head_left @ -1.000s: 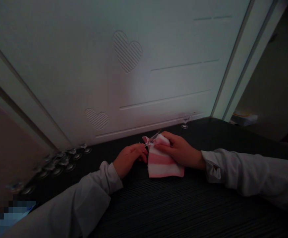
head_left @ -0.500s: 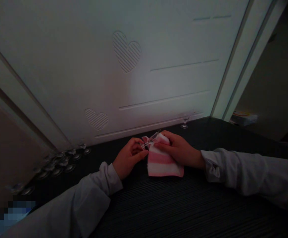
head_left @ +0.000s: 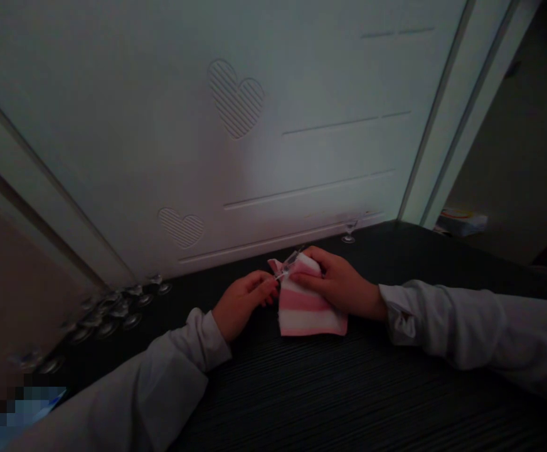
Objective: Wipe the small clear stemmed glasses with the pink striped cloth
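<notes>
A small clear stemmed glass [head_left: 291, 259] lies tilted between my two hands, its bowl toward the upper right. My left hand [head_left: 245, 300] is closed on the foot of the glass, with thumb and fingers pinched together. A pink-and-white striped cloth [head_left: 312, 314] is in my right hand [head_left: 342, 279], wrapped against the bowl, and its lower part hangs down over the dark tabletop. Part of the bowl is hidden by the cloth and my right fingers.
Several small stemmed glasses [head_left: 113, 309] stand clustered at the left edge of the dark table [head_left: 330, 389]. One more glass [head_left: 349, 231] stands at the back right, against a white panel [head_left: 302, 75] with carved hearts. Beyond the right edge lies a stack of papers [head_left: 462, 221].
My left fingers have turned and closed around the foot of the glass, hiding more of it. My right hand and the cloth have hardly moved. The view has shifted slightly.
</notes>
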The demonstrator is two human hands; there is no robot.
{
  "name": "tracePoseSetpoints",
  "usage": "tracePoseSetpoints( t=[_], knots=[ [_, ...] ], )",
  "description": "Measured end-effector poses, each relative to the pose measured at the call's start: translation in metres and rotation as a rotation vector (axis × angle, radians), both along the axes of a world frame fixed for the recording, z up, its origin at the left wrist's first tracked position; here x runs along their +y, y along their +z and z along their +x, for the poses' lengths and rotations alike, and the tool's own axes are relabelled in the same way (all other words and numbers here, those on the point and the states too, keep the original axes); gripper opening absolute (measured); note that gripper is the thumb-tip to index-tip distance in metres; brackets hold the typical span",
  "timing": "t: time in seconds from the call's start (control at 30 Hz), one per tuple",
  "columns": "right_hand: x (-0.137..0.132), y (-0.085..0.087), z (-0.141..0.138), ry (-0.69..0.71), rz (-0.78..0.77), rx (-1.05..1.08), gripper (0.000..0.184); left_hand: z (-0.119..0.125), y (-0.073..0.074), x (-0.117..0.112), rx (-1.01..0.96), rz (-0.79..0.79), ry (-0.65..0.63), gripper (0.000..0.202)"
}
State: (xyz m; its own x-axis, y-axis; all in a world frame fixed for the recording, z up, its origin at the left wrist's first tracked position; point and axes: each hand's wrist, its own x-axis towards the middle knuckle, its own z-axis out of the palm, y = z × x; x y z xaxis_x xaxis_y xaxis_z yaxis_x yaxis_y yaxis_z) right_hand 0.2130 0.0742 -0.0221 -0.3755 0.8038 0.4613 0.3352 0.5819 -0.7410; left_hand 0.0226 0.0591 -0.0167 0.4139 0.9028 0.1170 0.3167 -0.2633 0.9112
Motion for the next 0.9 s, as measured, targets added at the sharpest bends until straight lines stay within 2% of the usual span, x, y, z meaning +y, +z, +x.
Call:
tracePoseSetpoints(
  t=[0.4,0.73,0.9],
  knots=[
    [-0.0026,0.002,0.0036,0.055,0.039,-0.029,0.013,0.0013,0.0032,-0.0015,-0.006,0.016,0.0,0.027],
    [-0.0033,0.0033,0.0004,-0.018,0.042,-0.047,0.012,0.0025,0.0043,-0.0041,0.023,0.012,-0.009,0.02],
    [-0.0041,0.0034,0.0025,0.029,0.032,-0.026,0.012,0.004,0.0066,-0.0056,0.024,0.016,-0.015,0.02]
  ],
)
